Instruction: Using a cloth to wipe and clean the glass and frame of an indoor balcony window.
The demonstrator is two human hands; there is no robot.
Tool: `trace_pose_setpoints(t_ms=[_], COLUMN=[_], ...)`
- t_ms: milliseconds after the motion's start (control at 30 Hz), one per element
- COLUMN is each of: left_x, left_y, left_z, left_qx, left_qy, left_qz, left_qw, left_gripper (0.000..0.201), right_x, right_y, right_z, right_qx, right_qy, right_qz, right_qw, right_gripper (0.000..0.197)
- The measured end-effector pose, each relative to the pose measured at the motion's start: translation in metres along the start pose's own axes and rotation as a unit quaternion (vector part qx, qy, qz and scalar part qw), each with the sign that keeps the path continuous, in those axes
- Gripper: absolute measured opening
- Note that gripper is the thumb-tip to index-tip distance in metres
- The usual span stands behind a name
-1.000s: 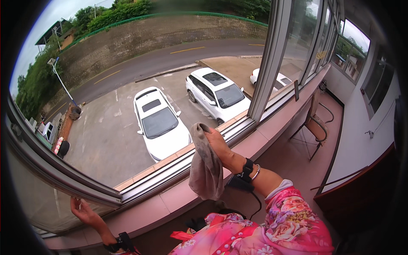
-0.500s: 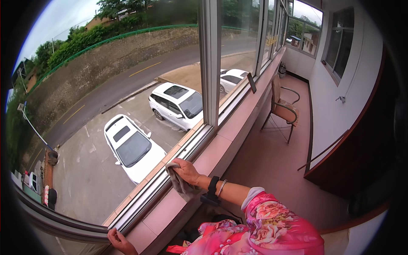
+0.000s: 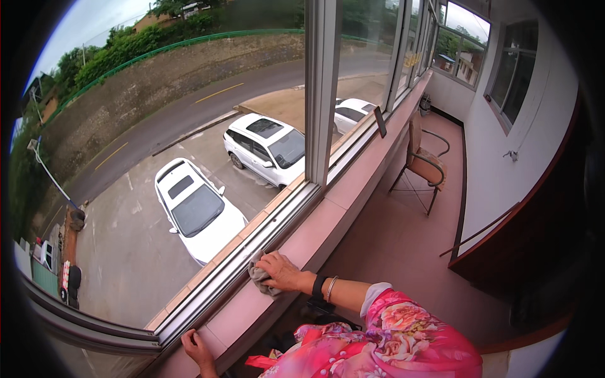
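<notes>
Pressed onto the pink tiled sill (image 3: 236,314) is a crumpled grey-brown cloth (image 3: 257,276), with the fingers of my right hand (image 3: 280,271) closed over it. The cloth sits against the inner edge of the metal window track (image 3: 208,301). A dark band and a silvery bangle circle my right wrist. At the lower left, my left hand (image 3: 196,348) rests on the sill beside the track's corner, its fingers loosely bent and slightly apart, holding nothing.
The window opening beside me drops to a yard with white cars (image 3: 195,208). An upright window frame (image 3: 322,94) stands ahead. A dark flat object (image 3: 380,121) leans on the sill farther along. A chair (image 3: 425,165) stands on the pink floor; dark red furniture (image 3: 504,239) is at right.
My right hand and the cloth have shifted from the window track down onto the sill, the cloth now bunched. My left hand has moved right, from the track's end onto the sill.
</notes>
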State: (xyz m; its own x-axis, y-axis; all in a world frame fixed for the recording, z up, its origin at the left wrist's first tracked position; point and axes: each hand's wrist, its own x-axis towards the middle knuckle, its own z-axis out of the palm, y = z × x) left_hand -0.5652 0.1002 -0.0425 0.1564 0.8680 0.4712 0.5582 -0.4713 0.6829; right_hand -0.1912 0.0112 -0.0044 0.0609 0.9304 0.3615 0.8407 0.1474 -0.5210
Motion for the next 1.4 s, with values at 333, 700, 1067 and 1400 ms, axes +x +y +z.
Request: trace_pose_setpoints(t_ms=[333,700,1067,1400], left_x=[0.004,-0.001,0.001,-0.010], left_y=[0.042,0.046,0.045,0.045], left_z=[0.023,0.021,0.021,0.019], left_qx=[0.029,0.057,0.106,0.148], left_qy=[0.061,0.049,0.053,0.050], left_qz=[-0.030,-0.044,-0.020,-0.030], left_qw=[0.997,0.996,0.993,0.987], left_gripper=[0.006,0.006,0.006,0.008], right_x=[-0.003,0.017,-0.017,-0.029], right_y=[0.022,0.067,0.111,0.089], right_z=[-0.015,-0.131,-0.088,-0.069], right_qx=[0.088,0.409,0.157,-0.123], right_qy=[0.032,0.283,0.133,0.059], right_qz=[0.046,0.232,0.153,0.082], right_qw=[0.995,0.836,0.966,0.987], right_gripper=[0.029,0.016,0.037,0.046])
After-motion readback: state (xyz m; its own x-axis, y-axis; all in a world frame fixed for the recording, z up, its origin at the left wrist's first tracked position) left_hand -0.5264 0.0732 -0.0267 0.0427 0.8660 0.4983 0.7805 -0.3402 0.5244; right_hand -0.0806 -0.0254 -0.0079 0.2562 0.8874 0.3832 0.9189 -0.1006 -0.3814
